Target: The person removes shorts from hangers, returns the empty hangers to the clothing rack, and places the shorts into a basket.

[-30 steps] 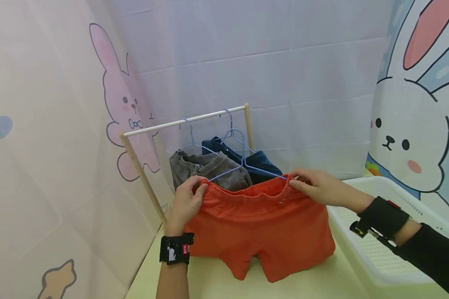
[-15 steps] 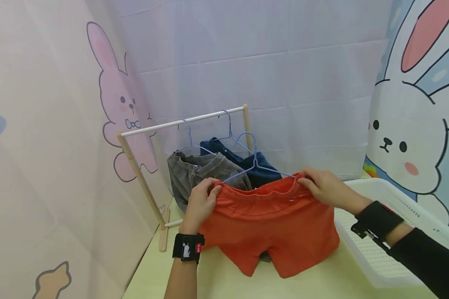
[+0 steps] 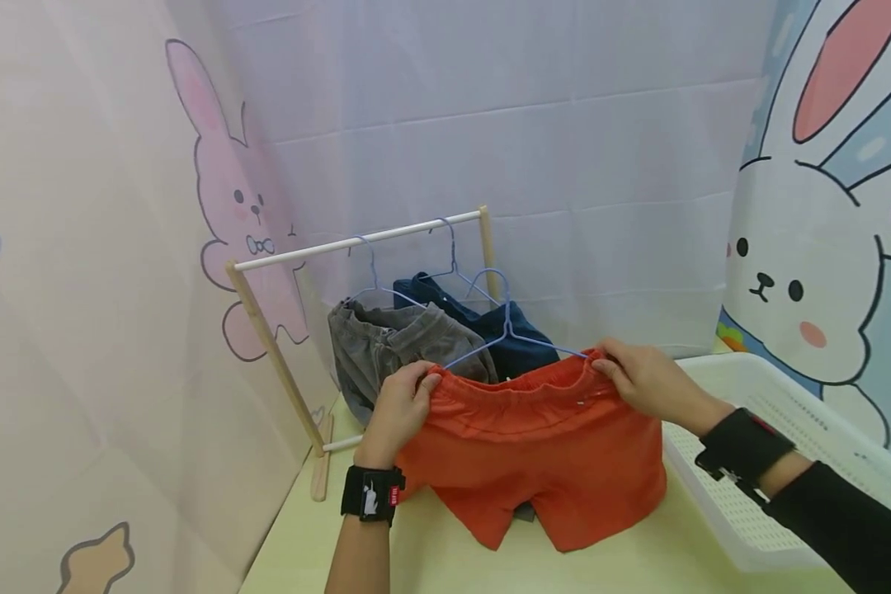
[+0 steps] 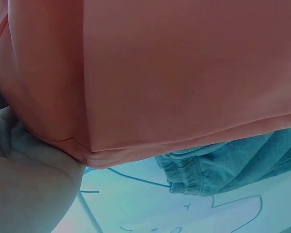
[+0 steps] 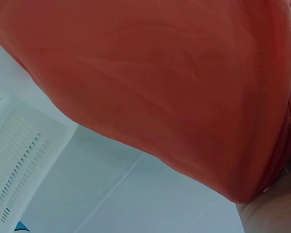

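Orange shorts (image 3: 535, 462) hang spread between both hands, above the table. My left hand (image 3: 401, 412) pinches the left end of the elastic waistband, thumb toward me. At the right end of the waistband my right hand (image 3: 649, 384) pinches the cloth the same way. A blue hanger (image 3: 507, 330) stands up out of the waistband, its lower ends inside the shorts near the fingers and its hook free of the rail. In the left wrist view the shorts (image 4: 184, 73) cover most of the hand; in the right wrist view the cloth (image 5: 160, 97) hides the fingertips.
Behind the shorts stands a small rack with a white rail (image 3: 304, 254). Grey pants (image 3: 386, 346) and dark blue pants (image 3: 523, 330) hang there on blue hangers. A white perforated basket (image 3: 772, 412) sits at the right on the pale green table (image 3: 289, 536).
Both hands have shifted right with the shorts and the hanger, mostly in the first half second. The hanger's hook has turned somewhat and sits slightly lower. The grip looks unchanged.
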Demonstrator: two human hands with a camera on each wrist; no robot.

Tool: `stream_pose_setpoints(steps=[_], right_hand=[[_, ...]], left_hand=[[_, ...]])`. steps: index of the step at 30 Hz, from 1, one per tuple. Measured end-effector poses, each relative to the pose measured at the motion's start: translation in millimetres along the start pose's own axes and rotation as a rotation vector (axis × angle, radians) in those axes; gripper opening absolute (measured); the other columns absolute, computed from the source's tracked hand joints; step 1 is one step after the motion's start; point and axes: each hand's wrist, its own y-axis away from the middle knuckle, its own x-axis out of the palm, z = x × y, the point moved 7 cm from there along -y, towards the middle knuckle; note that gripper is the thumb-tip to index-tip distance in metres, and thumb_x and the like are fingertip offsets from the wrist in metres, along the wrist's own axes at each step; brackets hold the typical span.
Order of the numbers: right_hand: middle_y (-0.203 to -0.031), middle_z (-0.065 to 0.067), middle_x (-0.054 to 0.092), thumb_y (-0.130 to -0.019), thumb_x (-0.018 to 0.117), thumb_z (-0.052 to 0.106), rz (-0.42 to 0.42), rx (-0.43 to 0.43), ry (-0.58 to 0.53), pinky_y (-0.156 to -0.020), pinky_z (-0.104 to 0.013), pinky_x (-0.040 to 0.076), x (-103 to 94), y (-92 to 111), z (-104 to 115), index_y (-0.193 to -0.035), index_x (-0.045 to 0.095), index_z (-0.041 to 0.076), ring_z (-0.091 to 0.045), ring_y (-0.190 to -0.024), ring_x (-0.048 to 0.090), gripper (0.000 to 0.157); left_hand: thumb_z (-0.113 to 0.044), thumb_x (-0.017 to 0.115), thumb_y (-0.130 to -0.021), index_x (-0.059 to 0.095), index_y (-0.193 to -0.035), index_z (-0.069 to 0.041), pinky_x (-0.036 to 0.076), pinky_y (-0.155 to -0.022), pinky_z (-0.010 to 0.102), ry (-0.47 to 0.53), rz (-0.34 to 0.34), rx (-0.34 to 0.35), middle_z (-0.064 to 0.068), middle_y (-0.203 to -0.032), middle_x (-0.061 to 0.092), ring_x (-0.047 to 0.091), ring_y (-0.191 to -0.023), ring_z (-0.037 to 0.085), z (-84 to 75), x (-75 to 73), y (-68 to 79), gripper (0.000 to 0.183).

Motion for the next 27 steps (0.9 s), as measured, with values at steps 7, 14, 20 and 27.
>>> stream_pose_setpoints(steps=[7,14,20,27], right_hand=[[-0.076,0.005,0.056,-0.103,0.063,0.01,-0.037,-0.024,0.026,-0.061,-0.026,0.043,-4.7,-2.6,2.9,-0.105,0.062,0.007,-0.011,-0.066,0.049,0.004],[-0.08,0.004,0.061,-0.101,0.066,0.011,-0.058,-0.028,0.031,-0.063,-0.029,0.046,-3.2,-6.2,4.6,-0.104,0.064,0.008,-0.012,-0.068,0.052,0.005],[-0.083,0.002,0.065,-0.1,0.067,0.012,-0.062,-0.042,0.041,-0.064,-0.031,0.048,3.5,-9.5,11.8,-0.106,0.066,0.008,-0.013,-0.07,0.054,0.007],[-0.082,0.003,0.066,-0.1,0.068,0.011,-0.077,-0.083,0.059,-0.064,-0.03,0.051,8.6,-13.0,24.1,-0.104,0.067,0.008,-0.01,-0.068,0.055,0.006]], left_hand=[[-0.02,0.062,-0.105,0.073,-0.119,-0.012,0.054,-0.086,0.041,-0.058,-0.004,0.016,0.003,-0.104,0.069,0.062,-0.092,0.023,-13.5,-0.2,-5.9,0.019],[-0.018,0.059,-0.106,0.073,-0.121,-0.008,0.056,-0.087,0.04,-0.03,-0.004,0.109,0.006,-0.112,0.073,0.068,-0.098,0.022,-32.8,12.6,-18.1,0.022],[-0.018,0.056,-0.108,0.072,-0.118,-0.008,0.055,-0.08,0.035,0.012,0.002,0.156,0.005,-0.107,0.071,0.066,-0.091,0.019,-51.5,23.4,-26.1,0.022],[-0.018,0.057,-0.107,0.072,-0.12,-0.006,0.056,-0.08,0.034,0.018,-0.023,0.18,0.007,-0.107,0.07,0.067,-0.095,0.02,-66.0,31.5,-29.7,0.023]])
